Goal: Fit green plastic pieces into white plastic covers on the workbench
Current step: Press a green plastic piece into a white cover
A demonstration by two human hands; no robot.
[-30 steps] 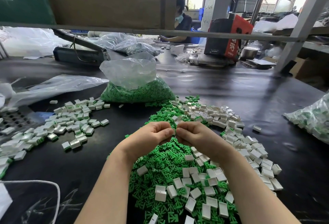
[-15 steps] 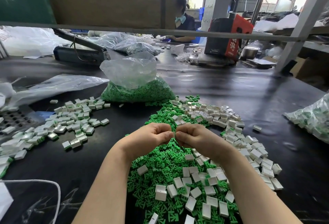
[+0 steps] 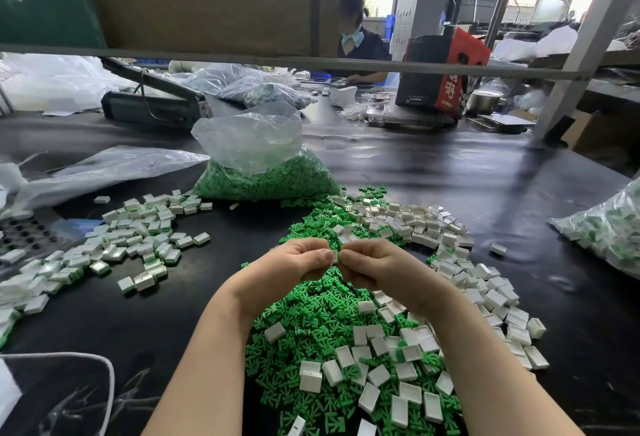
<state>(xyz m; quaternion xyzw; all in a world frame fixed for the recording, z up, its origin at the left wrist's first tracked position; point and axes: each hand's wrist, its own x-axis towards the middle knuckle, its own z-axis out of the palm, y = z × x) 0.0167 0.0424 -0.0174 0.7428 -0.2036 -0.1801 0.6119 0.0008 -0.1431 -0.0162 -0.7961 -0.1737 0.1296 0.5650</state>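
Bench [image 3: 450, 186], dark and wide, carried the stock: a clear bag of green pieces [image 3: 266, 182] at the far middle, a loose heap of green pieces [image 3: 311, 324] beneath the wrists, white covers [image 3: 408, 224] scattered over and to the right of that heap, and a spread of fitted units [image 3: 138, 238] to the left. Above the heap the left hand [image 3: 291, 269] and right hand [image 3: 377, 269] met knuckle to knuckle, fingers curled, both pinching a single white cover [image 3: 335, 256] between their tips. The step in hand appeared to be the press-fit of a green piece into this cover; the piece itself was hidden by the fingers. The cover showed only a small pale edge, so neither its long axis nor the way its open face pointed could be told. The next move probably called for a firm squeeze until the insert seated flush, then release toward the fitted spread at left.
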